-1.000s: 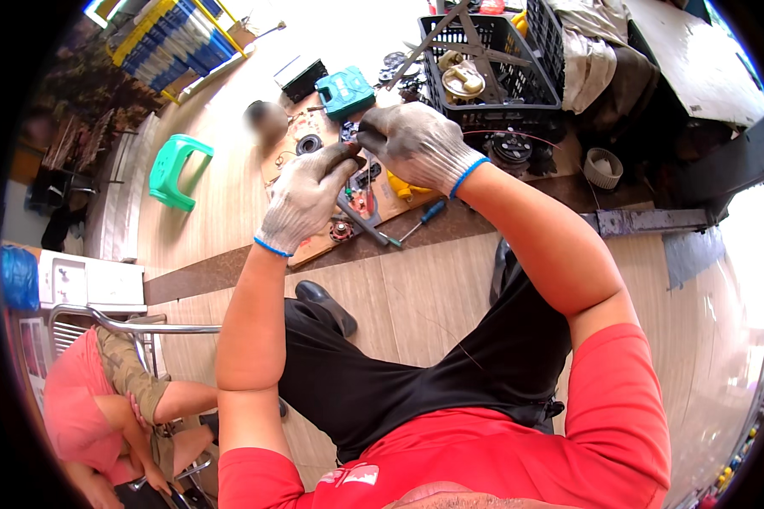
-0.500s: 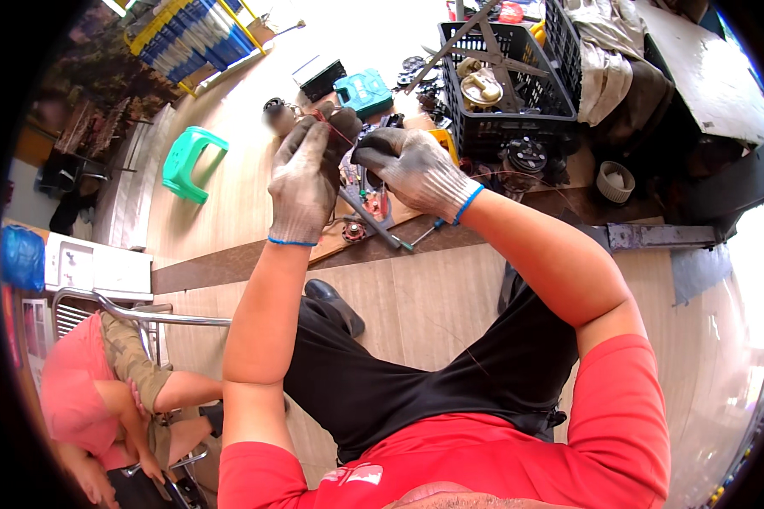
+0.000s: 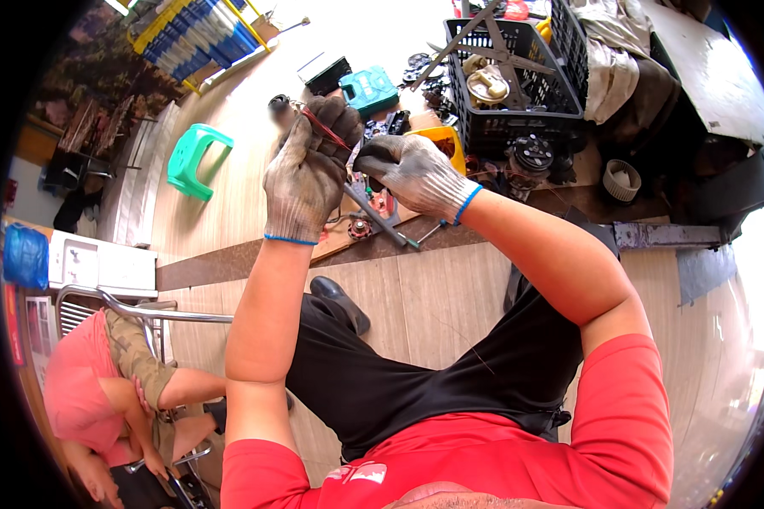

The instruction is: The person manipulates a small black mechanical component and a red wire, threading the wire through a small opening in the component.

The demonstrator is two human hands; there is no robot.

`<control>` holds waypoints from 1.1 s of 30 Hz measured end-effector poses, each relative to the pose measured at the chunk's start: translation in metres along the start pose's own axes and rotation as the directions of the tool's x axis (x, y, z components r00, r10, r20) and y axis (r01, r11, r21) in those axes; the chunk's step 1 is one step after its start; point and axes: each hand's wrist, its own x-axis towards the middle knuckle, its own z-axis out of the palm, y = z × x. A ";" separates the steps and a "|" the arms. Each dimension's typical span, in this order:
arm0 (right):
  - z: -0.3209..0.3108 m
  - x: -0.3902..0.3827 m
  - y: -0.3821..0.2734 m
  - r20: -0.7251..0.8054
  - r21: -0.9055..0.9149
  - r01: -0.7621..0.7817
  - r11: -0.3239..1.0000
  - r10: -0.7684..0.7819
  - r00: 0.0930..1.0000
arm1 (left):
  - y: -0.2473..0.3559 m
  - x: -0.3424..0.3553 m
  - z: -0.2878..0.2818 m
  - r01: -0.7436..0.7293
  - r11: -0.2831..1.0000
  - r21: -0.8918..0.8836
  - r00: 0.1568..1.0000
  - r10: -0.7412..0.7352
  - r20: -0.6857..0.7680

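Both my hands wear grey-white knitted gloves with dark, soiled fingers and blue cuffs, raised above the work area. My left hand (image 3: 310,174) has its fingers curled around a bundle of thin red wire (image 3: 327,131), which runs across the dark glove fingers. Close beside it, my right hand (image 3: 416,170) pinches with thumb and forefinger where the wire's end leads; the tip itself is hidden. Under the hands lie a hammer-like bar tool (image 3: 373,214), a small round copper-wound motor part (image 3: 359,229) and a screwdriver (image 3: 429,233).
A black plastic crate (image 3: 518,123) of metal parts stands at the far right, beside a yellow bin (image 3: 446,144). Behind the hands sits a teal tool case (image 3: 369,89). A green stool (image 3: 197,161) stands left. Another person (image 3: 102,382) sits at lower left near a metal chair rail (image 3: 187,318).
My left hand has turned and opened slightly, showing more of the red wire across its fingers. My right hand stays almost in place, pinched. The view has shifted a little.
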 end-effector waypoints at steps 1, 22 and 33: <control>0.000 0.000 0.000 0.004 -0.002 -0.003 1.000 0.003 1.000 | 0.000 0.000 0.000 0.002 1.000 -0.001 1.000 -0.002 -0.008; -0.056 0.007 -0.016 0.118 -0.851 0.262 0.455 -0.320 0.940 | 0.014 -0.021 0.030 0.090 0.291 0.952 0.893 -0.448 0.052; -0.035 0.000 -0.020 -0.117 -0.537 0.113 0.836 -0.206 0.971 | -0.017 -0.012 0.011 -0.039 0.169 0.985 0.995 0.094 0.024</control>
